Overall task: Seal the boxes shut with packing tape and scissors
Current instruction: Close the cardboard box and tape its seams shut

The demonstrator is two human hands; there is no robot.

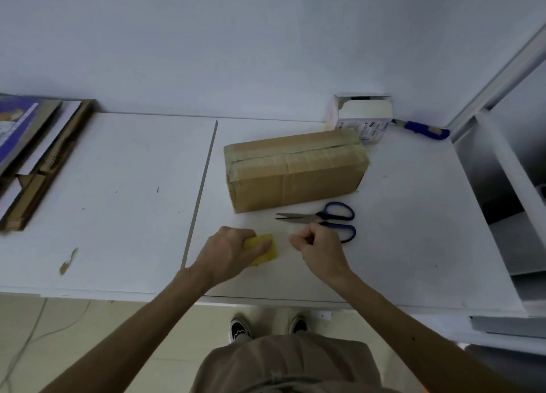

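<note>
A brown cardboard box (295, 171) lies on the white table (118, 185), its top seam and ends covered with clear tape. Blue-handled scissors (322, 218) lie just in front of it, blades pointing left. My left hand (230, 253) grips a yellow roll of packing tape (266, 249) near the table's front edge. My right hand (319, 245) is a little to the right of the roll, thumb and fingers pinched together. A faint clear strip of tape seems to stretch between roll and fingers; I cannot make it out for sure.
A small white carton (360, 115) with an open top stands behind the box by the wall. A blue utility knife (425, 129) lies at the back right. Flattened cardboard and a purple booklet (32, 150) are stacked at the far left. A grey shelf unit (502, 185) borders the right.
</note>
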